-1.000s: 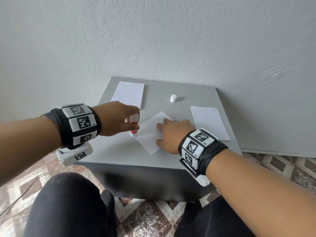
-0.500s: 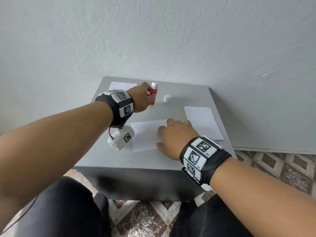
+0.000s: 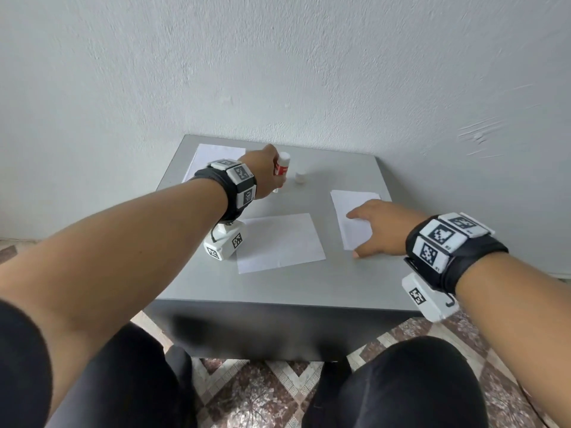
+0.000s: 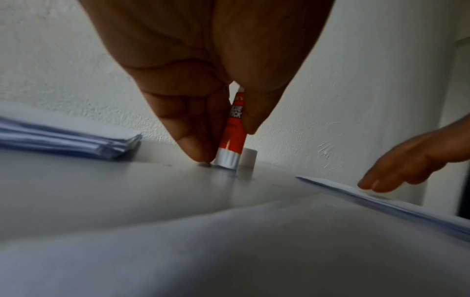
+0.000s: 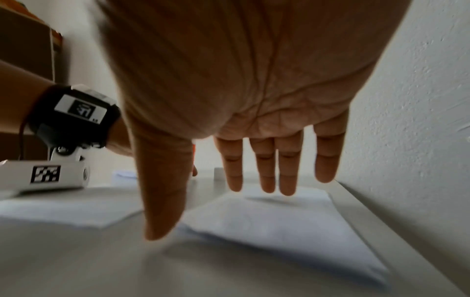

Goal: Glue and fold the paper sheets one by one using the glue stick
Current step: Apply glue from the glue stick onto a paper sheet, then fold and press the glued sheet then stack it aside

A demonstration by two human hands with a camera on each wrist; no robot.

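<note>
since the earlier frame, right hand [image 3: 381, 230] has been shifted, fingers flat, onto the right stack [image 3: 355, 220]. glue stick [image 3: 282, 168] is pinched by left hand [image 3: 262, 173], stood beside its cap [image 3: 300, 177] (uncapped). gluing judged done; folding centre sheet [image 3: 279, 242] follows.

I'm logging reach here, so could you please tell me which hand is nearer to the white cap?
Left. The left hand holds the glue stick just beside the white cap; the right hand hovers over the right-side paper, well away.
</note>
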